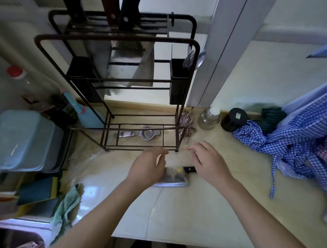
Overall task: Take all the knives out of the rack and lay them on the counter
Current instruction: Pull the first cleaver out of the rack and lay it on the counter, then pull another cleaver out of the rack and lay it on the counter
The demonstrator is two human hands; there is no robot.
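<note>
A dark metal rack (117, 40) stands on the beige counter (202, 208). Three knives hang in its top slots: a black-handled one (74, 7), a brown-handled one (109, 8) and another black-handled one (128, 13), their broad blades (127, 65) hanging down inside. A cleaver (173, 177) with a black handle lies flat on the counter in front of the rack. My left hand (148, 166) hovers just over the cleaver's blade end, fingers loosely apart. My right hand (207, 160) is above its handle, fingers spread, holding nothing.
A metal lemon squeezer (140, 134) lies on the rack's base. A black cutlery cup with spoons (179, 76) hangs on the rack's right side. A glass jar (209, 118), a black canister (233, 119) and blue checked cloth (291, 143) lie right. Blue tubs (23, 141), sponges and a rag sit left.
</note>
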